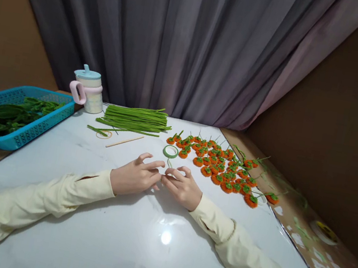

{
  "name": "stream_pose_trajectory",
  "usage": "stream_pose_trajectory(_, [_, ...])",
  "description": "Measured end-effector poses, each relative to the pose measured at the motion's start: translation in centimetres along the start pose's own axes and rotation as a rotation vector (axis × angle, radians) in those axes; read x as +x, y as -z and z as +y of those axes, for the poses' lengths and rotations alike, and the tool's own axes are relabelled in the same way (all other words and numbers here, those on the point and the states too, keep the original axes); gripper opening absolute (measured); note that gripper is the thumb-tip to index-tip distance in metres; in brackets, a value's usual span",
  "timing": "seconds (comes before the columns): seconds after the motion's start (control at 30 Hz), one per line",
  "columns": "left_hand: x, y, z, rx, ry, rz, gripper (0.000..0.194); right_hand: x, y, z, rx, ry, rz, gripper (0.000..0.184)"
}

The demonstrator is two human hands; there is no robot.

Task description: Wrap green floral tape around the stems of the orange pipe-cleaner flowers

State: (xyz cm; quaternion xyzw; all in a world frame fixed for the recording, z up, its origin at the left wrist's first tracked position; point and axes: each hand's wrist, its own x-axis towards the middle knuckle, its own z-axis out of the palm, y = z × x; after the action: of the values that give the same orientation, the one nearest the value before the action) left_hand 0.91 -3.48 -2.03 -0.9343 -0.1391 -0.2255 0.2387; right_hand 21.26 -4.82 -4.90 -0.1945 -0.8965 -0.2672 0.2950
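My left hand (137,174) and my right hand (184,187) meet over the middle of the white table, fingertips touching. Both are closed in a pinch. A thin strip of pale green tape (169,163) runs from a green tape roll (170,156) down to the fingers of my right hand, which pinch its end. What the left fingertips hold is hidden. The roll lies flat just beyond the hands. To its right are many orange pompom-like persimmons (206,171) with green tops, some with thin stems standing up.
Green fuzzy stems (135,119) lie bundled at the back, with a wooden stick (124,141) in front. A lidded cup (93,98) stands at back left, beside a blue basket (37,131) of green leaf-like pieces. Another tape roll (323,233) and paper scraps lie at right.
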Motion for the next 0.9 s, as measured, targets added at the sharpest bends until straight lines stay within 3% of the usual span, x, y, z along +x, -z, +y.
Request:
stream_pose_trajectory(0.57, [-0.06, -0.01, 0.53, 0.031, -0.001, 0.106, 0.029, 0.58, 0.28, -0.43, -0.03, 0.007, 0.027, 0.022])
stream_pose_trajectory(0.77, [-0.04, 0.0, 0.6, -0.042, 0.036, 0.045, 0.029, 0.31, 0.35, -0.36, -0.087, 0.064, -0.045, 0.022])
stream_pose_trajectory(0.9, [0.02, 0.18, 0.52, -0.058, 0.007, 0.023, 0.029, 0.29, 0.43, -0.25, -0.09, 0.069, -0.028, 0.024])
